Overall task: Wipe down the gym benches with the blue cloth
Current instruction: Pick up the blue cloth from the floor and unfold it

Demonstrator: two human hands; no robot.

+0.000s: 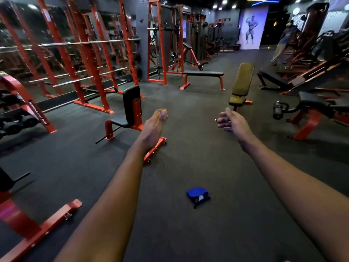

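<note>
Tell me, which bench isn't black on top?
The tilted-back bench with mustard-yellow pads, past the right hand. The long flat red-legged bench and the upright red-framed seat both have black pads.

Dim gym, lit by small ceiling spotlights (224, 2) at the upper right. Wide-angle distortion bends the red racks (83, 53) at left. The frame edges look soft and blurred.

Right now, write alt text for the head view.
A folded blue cloth lies on the dark gym floor between two outstretched bare arms; neither the left hand nor the right hand touches it. Red-framed benches and racks stand beyond.
</note>
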